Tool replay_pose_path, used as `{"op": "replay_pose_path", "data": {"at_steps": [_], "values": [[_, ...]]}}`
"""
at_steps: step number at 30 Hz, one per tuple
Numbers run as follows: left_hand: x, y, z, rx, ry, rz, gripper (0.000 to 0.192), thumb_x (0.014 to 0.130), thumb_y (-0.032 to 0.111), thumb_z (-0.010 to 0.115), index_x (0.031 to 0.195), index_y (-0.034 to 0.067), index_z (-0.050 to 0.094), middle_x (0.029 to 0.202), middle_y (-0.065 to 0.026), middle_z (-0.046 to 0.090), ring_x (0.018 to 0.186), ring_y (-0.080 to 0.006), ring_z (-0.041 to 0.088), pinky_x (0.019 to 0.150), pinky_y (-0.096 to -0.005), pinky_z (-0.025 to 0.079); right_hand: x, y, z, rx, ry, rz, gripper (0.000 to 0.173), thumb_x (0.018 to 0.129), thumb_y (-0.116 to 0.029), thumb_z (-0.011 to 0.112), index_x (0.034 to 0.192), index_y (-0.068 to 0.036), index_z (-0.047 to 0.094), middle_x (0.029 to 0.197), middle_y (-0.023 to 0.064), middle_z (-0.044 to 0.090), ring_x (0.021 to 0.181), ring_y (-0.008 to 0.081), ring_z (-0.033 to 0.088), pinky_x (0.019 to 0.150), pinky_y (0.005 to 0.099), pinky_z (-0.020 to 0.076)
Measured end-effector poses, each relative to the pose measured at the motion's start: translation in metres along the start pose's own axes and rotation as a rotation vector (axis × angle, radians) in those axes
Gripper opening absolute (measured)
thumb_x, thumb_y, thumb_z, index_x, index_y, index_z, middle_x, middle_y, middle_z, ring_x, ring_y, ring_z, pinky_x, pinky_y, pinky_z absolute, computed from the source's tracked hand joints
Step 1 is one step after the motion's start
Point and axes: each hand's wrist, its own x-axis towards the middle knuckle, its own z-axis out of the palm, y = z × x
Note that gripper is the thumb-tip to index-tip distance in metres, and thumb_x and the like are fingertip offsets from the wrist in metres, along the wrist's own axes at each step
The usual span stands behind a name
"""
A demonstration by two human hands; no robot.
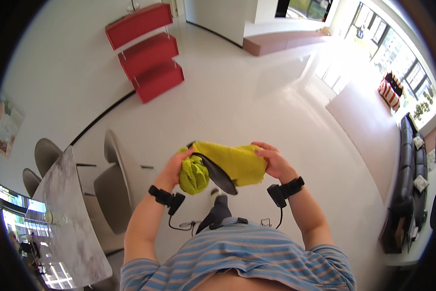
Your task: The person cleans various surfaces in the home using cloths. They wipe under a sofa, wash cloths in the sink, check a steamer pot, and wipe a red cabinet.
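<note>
My left hand point(173, 168) grips a crumpled lime-green cloth point(194, 177), with the thumb laid across its top. The same hand also pinches the left end of a yellow cloth point(230, 160). A dark grey flap point(220, 174) hangs along that cloth's lower left side; whether it is the cloth's backing or a separate piece, I cannot tell. My right hand point(275, 162) has hold of the yellow cloth's right end. Between both hands the cloth spans in front of my waist, above the floor. Part of my left fingers is hidden behind the lime-green bundle.
A marble-patterned table point(63, 225) and grey chairs point(110, 198) stand to my left. Ahead is a red tiered shelf unit point(149, 54). A black leather sofa point(405, 163) lies far right. Each wrist wears a black strapped device with a cable point(281, 217).
</note>
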Motion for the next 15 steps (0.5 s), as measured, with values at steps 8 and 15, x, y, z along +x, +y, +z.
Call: {"op": "replay_pose_path", "data": {"at_steps": [8,15], "values": [[0.070,0.193,0.046,0.530,0.125,0.892,0.012,0.076,-0.001,0.065,0.088,0.000,0.064,0.080,-0.0050,0.065,0.072,-0.0161,0.063,0.064,-0.0306,0.052,0.150,-0.190,0.088,-0.443,-0.077,-0.947,0.051,0.076,0.011,0.052,0.126,-0.001,0.047,0.108,0.0085,0.059,0.095,0.0174,0.058,0.085,0.0288,0.0467],[0.125,0.288,0.086,0.820,0.182,1.264,0.029,0.070,-0.015,0.050,0.092,-0.002,0.063,0.094,-0.0099,0.068,0.093,-0.0175,0.063,0.086,-0.0281,0.047,0.233,-0.254,0.096,-0.730,0.354,-1.058,0.048,0.076,0.009,0.056,0.122,-0.004,0.051,0.091,0.0009,0.058,0.087,0.0094,0.056,0.079,0.0238,0.0458]]}}
